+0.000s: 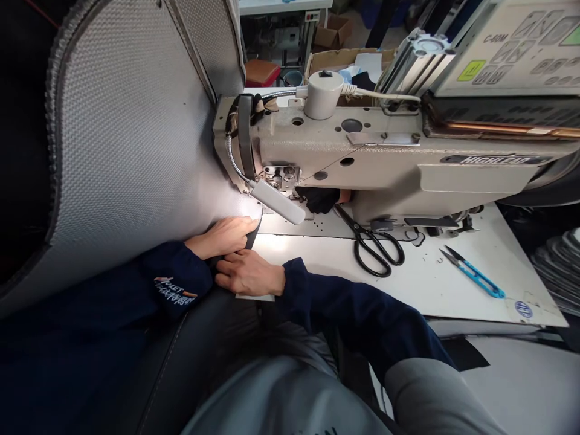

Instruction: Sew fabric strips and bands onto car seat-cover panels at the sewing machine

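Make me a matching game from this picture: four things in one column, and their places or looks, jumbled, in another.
Column one
1. Left hand
2. Scissors
3. Snips
4. Lamp

Column two
A. Blue-handled, on the white tabletop
B. Beside the right hand, at the edge of the grey panel
C. Pale grey, on a ribbed metal neck, at the sewing machine
D. Black, with two big looped handles

Right pairs: 1-B, 2-D, 3-A, 4-C
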Action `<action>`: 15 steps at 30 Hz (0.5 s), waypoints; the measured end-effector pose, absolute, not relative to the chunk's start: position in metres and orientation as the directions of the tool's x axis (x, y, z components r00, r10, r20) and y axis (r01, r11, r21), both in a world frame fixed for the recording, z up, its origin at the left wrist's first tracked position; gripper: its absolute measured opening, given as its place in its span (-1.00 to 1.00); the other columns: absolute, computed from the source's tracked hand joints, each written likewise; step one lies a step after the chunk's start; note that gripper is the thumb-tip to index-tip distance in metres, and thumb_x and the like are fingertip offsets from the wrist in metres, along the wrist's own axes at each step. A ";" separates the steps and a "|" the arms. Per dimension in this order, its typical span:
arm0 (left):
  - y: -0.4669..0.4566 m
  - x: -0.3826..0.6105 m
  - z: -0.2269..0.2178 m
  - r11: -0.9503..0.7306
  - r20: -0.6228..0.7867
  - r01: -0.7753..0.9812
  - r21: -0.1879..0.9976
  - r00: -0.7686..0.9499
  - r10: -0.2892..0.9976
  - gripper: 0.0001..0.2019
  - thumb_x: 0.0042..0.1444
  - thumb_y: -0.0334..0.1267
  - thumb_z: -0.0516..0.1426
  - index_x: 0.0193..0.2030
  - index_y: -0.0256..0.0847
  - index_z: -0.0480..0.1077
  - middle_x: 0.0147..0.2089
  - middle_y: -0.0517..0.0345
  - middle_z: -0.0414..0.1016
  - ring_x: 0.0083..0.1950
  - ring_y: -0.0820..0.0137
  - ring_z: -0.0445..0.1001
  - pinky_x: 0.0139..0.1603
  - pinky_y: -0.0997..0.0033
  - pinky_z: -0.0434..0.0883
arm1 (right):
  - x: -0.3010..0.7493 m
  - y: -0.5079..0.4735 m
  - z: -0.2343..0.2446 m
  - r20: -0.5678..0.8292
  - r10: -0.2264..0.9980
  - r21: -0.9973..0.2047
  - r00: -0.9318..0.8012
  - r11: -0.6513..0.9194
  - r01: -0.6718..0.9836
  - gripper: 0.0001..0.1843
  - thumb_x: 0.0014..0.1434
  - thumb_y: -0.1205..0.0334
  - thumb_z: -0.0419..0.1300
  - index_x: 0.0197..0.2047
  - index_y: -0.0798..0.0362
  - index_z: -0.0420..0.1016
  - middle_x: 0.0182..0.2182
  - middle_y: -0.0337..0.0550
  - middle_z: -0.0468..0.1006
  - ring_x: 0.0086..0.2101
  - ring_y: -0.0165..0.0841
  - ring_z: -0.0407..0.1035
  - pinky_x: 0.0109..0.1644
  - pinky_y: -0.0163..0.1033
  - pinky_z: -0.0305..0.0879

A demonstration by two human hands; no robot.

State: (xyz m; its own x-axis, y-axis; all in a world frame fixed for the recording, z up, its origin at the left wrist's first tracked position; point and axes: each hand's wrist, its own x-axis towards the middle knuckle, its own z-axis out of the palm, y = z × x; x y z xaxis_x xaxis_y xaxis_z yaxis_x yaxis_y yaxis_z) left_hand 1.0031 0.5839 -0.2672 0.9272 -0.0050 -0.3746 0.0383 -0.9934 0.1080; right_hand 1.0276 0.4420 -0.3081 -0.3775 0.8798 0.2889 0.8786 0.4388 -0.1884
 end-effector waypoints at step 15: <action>0.595 0.994 -0.257 -0.955 -0.353 -0.075 0.287 0.918 -0.178 -0.51 -0.04 -0.53 -0.06 0.03 -0.22 0.42 -0.18 0.03 0.46 -0.20 0.29 0.43 -0.11 0.37 0.36 | 1.036 0.421 -0.311 0.302 0.886 -0.200 -0.352 0.420 0.885 -0.77 0.44 0.27 0.00 -0.22 0.07 0.42 -0.22 -0.12 0.48 -0.19 -0.24 0.20 -0.28 -0.10 -0.07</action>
State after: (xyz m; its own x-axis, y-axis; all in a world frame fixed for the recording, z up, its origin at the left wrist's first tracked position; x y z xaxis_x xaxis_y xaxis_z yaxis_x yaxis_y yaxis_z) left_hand 0.9935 0.5950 -0.2571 0.9184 -0.1784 -0.3532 -0.0750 -0.9549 0.2872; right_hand 1.0364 0.4210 -0.3108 -0.3525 0.8859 0.3016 0.8851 0.4203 -0.2001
